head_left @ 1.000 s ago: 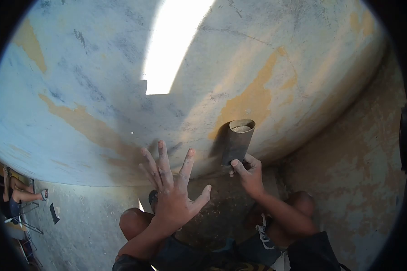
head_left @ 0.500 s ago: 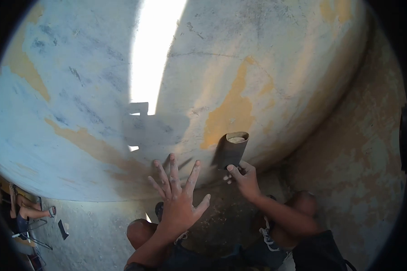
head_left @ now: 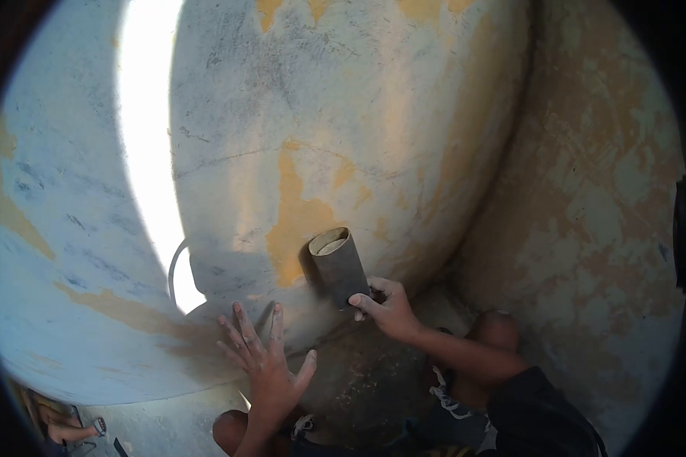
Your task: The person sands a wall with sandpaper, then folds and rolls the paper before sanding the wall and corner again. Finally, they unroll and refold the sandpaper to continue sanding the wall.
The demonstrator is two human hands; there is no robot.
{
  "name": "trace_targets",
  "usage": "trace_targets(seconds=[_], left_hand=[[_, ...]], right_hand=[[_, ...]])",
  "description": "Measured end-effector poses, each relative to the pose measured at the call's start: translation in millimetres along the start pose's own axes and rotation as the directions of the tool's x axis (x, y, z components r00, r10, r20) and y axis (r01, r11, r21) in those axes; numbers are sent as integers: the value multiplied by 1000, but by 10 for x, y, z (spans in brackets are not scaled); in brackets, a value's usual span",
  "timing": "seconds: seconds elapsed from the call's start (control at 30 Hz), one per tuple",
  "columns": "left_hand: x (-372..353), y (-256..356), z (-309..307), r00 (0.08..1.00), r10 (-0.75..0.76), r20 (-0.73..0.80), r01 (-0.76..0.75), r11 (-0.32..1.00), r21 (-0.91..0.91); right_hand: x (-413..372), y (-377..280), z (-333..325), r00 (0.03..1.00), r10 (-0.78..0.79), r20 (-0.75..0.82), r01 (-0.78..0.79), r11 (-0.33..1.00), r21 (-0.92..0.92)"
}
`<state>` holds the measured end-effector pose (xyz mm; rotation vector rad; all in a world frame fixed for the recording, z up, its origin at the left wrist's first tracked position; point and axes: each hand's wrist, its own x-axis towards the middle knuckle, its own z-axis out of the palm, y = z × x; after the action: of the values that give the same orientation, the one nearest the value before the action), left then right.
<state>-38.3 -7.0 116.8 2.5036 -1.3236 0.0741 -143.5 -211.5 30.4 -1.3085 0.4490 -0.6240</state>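
My right hand (head_left: pixel 386 308) pinches the lower end of a dark sheet of sandpaper (head_left: pixel 341 273), curled into a flattened tube with a pale inner side. Its open upper end leans toward the wall (head_left: pixel 229 183), beside a bare yellow patch (head_left: pixel 305 221), and throws a shadow there. White dust coats the fingertips of both hands. My left hand (head_left: pixel 267 373) is held low before the wall with its fingers spread, and nothing is in it.
Bright sunlight (head_left: pixel 149 114) falls in a strip down the wall. A second wall (head_left: pixel 579 198) with peeling paint meets it at the right corner. My bent knees are close below my hands. Another person's leg (head_left: pixel 68 432) shows at the lower left above the concrete floor (head_left: pixel 168 423).
My view has turned to the right, so the wall patches and sunlight sit further left. The sandpaper now tilts leftward, still in my right hand. My left hand appears lower, fingers still spread.
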Motion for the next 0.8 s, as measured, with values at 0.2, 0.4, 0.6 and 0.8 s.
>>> trace_targets(seconds=[0.2,0.4,0.6,0.8], left_hand=[[21,-88,101,997,-72,-21,74,993,97],[61,-117,121,997,-37,-61,43,994,103],[45,-99,86,998,11,-69,-3,993,114],[0,-91,18,1000,6,10,-6,999,38]], right_hand=[[-8,-181,83,995,-13,94,14,1000,-1],[67,-148,96,996,75,-39,-73,997,38],[-16,28,128,996,89,-5,-89,996,-15],[-8,-64,198,1000,9,23,-9,1000,2]])
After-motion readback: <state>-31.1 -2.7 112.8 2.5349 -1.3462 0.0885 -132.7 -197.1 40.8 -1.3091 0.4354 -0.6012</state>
